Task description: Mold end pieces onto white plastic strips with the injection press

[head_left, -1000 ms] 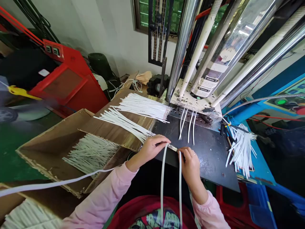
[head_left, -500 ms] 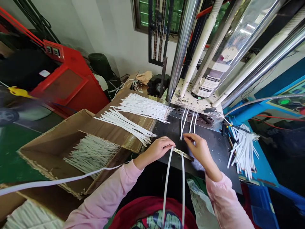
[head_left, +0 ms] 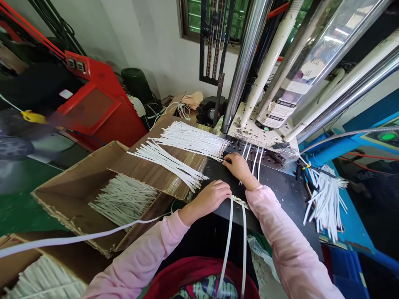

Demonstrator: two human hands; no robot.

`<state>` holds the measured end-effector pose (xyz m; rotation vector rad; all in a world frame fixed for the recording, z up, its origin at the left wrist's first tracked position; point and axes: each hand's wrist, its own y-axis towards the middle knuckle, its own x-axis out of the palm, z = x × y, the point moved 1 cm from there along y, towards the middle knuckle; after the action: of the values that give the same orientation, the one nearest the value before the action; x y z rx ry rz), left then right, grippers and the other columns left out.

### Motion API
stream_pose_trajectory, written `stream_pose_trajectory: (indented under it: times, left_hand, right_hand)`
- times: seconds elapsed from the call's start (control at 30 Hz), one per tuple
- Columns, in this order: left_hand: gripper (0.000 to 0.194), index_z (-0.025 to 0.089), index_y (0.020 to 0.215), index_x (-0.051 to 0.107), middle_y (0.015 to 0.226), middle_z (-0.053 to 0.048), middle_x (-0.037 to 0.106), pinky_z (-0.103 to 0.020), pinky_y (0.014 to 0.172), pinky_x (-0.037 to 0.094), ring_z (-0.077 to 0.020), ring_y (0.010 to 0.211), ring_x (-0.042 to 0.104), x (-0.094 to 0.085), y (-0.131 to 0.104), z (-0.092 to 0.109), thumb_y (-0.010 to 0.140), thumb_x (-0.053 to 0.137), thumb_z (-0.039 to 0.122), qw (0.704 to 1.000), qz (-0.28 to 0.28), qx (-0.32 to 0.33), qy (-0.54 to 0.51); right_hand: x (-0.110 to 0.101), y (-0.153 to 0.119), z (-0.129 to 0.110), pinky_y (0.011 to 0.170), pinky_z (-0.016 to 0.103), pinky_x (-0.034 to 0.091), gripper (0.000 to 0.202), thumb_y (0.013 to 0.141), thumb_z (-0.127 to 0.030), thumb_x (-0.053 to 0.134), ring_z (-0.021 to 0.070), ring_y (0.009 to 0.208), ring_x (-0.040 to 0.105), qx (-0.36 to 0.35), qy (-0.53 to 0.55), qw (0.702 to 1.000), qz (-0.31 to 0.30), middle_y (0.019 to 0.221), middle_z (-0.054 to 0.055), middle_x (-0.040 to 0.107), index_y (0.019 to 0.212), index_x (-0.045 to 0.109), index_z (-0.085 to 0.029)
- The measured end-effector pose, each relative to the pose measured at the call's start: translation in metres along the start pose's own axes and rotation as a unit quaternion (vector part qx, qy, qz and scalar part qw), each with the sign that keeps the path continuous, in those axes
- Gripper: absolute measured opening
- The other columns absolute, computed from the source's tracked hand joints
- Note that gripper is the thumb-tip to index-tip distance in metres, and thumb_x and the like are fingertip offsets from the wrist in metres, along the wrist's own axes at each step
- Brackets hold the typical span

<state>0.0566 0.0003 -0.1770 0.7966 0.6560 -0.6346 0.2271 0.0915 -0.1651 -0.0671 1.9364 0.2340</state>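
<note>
My left hand [head_left: 217, 194] has its fingers closed at the left end of a small metal strip [head_left: 239, 201] on the black work surface [head_left: 274, 187]. Two long white strands [head_left: 244, 249] hang from that strip toward my lap. My right hand [head_left: 237, 165] pinches at the tip of a strand at the right edge of the upper bundle of white strips [head_left: 193, 139]. A second bundle [head_left: 170, 162] lies below it on cardboard. Thin white strands [head_left: 254, 161] come out from under the press plate [head_left: 268, 133], just right of my right hand.
Open cardboard boxes [head_left: 75, 182] with white strips stand at the left. A heap of white strips [head_left: 327, 203] and dark-handled tools lie on the blue surface at the right. Metal columns [head_left: 246, 62] rise ahead, and a red machine [head_left: 99, 104] stands at the back left.
My right hand has moved left and away from me, from the strands at the press to the upper bundle's edge. My left hand stays at the metal strip.
</note>
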Motion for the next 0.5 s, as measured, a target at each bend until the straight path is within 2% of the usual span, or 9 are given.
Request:
stream_pose_trajectory:
  times: [0.07, 0.17, 0.23, 0.27, 0.33, 0.4, 0.47, 0.5]
  left_hand:
    - [0.023, 0.015, 0.093, 0.068, 0.096, -0.007, 0.070, -0.034, 0.086, 0.049, -0.0198, 0.092, 0.060, 0.002, 0.000, 0.000, 0.101, 0.048, 0.020, 1.000, 0.003, -0.009, -0.002]
    - [0.020, 0.016, 0.095, 0.070, 0.097, -0.007, 0.071, -0.033, 0.087, 0.051, -0.0198, 0.093, 0.063, -0.003, 0.000, 0.001, 0.100, 0.052, 0.021, 0.999, -0.007, -0.018, -0.031]
    - [0.017, 0.018, 0.099, 0.071, 0.100, -0.006, 0.072, -0.032, 0.088, 0.052, -0.0191, 0.095, 0.066, -0.015, 0.001, 0.001, 0.098, 0.053, 0.019, 0.997, 0.020, -0.028, -0.065]
    - [0.018, 0.019, 0.101, 0.071, 0.102, -0.006, 0.073, -0.032, 0.088, 0.052, -0.0189, 0.096, 0.066, -0.024, 0.002, 0.000, 0.098, 0.053, 0.017, 0.995, 0.055, -0.042, -0.072]
    - [0.024, 0.020, 0.100, 0.070, 0.101, -0.005, 0.073, -0.033, 0.089, 0.052, -0.0189, 0.096, 0.067, -0.045, 0.005, -0.007, 0.095, 0.049, 0.010, 0.983, 0.154, -0.091, -0.045]
    - [0.029, 0.020, 0.096, 0.070, 0.096, -0.005, 0.072, -0.035, 0.088, 0.051, -0.0199, 0.093, 0.066, -0.064, 0.011, -0.018, 0.091, 0.046, 0.005, 0.959, 0.240, -0.150, 0.021]
    - [0.029, 0.018, 0.094, 0.069, 0.092, -0.005, 0.072, -0.036, 0.087, 0.050, -0.0210, 0.090, 0.066, -0.072, 0.021, -0.034, 0.088, 0.045, 0.002, 0.941, 0.261, -0.198, 0.081]
    - [0.029, 0.018, 0.095, 0.069, 0.092, -0.006, 0.072, -0.036, 0.086, 0.049, -0.0215, 0.089, 0.066, -0.072, 0.027, -0.042, 0.088, 0.045, 0.003, 0.941, 0.239, -0.214, 0.104]
  right_hand:
    - [0.001, 0.006, -0.005, 0.073, 0.027, 0.047, 0.008, 0.089, -0.020, 0.066, 0.0183, 0.082, 0.067, -0.017, -0.023, 1.000, -0.012, 0.093, 0.007, 0.072, 0.090, 0.074, -0.019]
    - [-0.005, 0.003, -0.013, 0.072, 0.027, 0.045, 0.013, 0.090, -0.017, 0.062, 0.0183, 0.079, 0.065, -0.046, -0.062, 0.997, -0.016, 0.088, 0.008, 0.071, 0.082, 0.071, -0.018]
    - [-0.016, -0.008, -0.013, 0.074, 0.029, 0.045, 0.017, 0.093, -0.015, 0.056, 0.0210, 0.085, 0.064, -0.054, -0.088, 0.995, -0.004, 0.093, 0.012, 0.069, 0.085, 0.071, -0.016]
    - [-0.023, -0.017, -0.009, 0.077, 0.031, 0.045, 0.019, 0.095, -0.016, 0.052, 0.0227, 0.089, 0.063, -0.057, -0.101, 0.993, 0.018, 0.095, 0.013, 0.068, 0.087, 0.070, -0.016]
    - [-0.044, -0.039, 0.004, 0.082, 0.035, 0.046, 0.022, 0.098, -0.021, 0.049, 0.0253, 0.094, 0.061, -0.060, -0.122, 0.984, 0.114, 0.098, 0.013, 0.067, 0.092, 0.070, -0.018]
    - [-0.070, -0.066, 0.026, 0.086, 0.040, 0.047, 0.021, 0.099, -0.027, 0.050, 0.0262, 0.096, 0.061, -0.051, -0.121, 0.950, 0.285, 0.099, 0.012, 0.067, 0.098, 0.069, -0.020]
    - [-0.098, -0.096, 0.051, 0.090, 0.046, 0.047, 0.019, 0.099, -0.030, 0.051, 0.0276, 0.096, 0.061, -0.020, -0.098, 0.879, 0.467, 0.097, 0.011, 0.066, 0.103, 0.067, -0.022]
    - [-0.110, -0.111, 0.062, 0.092, 0.050, 0.045, 0.022, 0.100, -0.030, 0.048, 0.0297, 0.100, 0.060, 0.008, -0.086, 0.834, 0.545, 0.099, 0.013, 0.065, 0.110, 0.066, -0.023]
